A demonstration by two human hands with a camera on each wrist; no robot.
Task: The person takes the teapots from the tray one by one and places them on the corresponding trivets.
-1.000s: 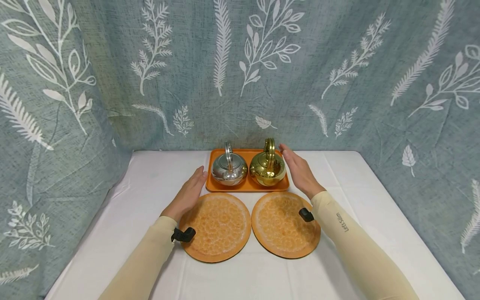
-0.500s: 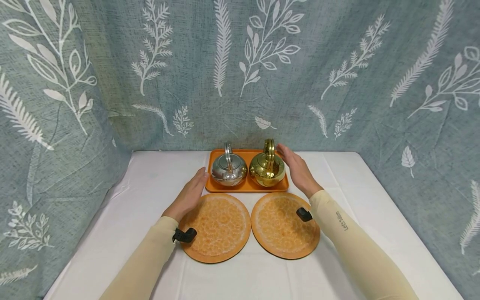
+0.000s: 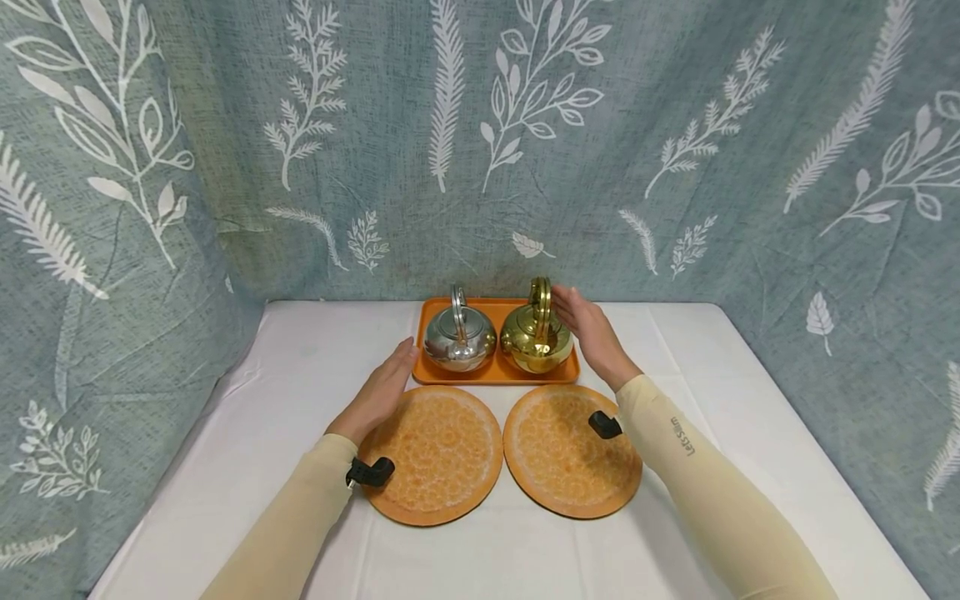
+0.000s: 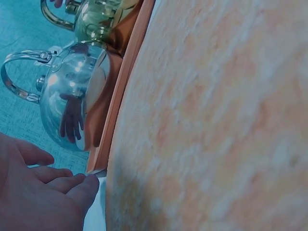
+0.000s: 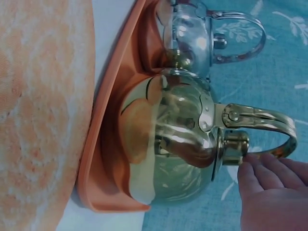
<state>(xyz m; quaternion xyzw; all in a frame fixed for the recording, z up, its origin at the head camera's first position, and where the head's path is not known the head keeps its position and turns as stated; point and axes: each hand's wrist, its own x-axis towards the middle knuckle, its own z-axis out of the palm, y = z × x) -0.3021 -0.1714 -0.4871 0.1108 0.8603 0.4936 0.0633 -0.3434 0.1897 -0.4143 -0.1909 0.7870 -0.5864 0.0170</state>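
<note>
On an orange tray (image 3: 496,379) stand a silver kettle (image 3: 459,340) and, to its right, a gold kettle (image 3: 534,343), both with upright loop handles. My right hand (image 3: 597,340) reaches in at the gold kettle's right side. In the right wrist view, the fingers of this hand (image 5: 274,197), extended, overlap the loop handle near the lid knob; contact cannot be told. My left hand (image 3: 381,393) is beside the tray's front left corner, fingers extended, gripping nothing. The left wrist view has its fingertips (image 4: 89,185) close to the tray's end, below the silver kettle (image 4: 67,106).
Two round, pizza-patterned mats lie side by side in front of the tray: a left mat (image 3: 442,454) and a right mat (image 3: 566,458), partly under my forearms. A white cloth (image 3: 480,558) covers the table. Patterned curtains (image 3: 420,242) hang behind and at both sides.
My right hand has moved slightly left, its fingertips coming in to the gold kettle's handle. The left hand has barely shifted. Both kettles and the tray stay in place.
</note>
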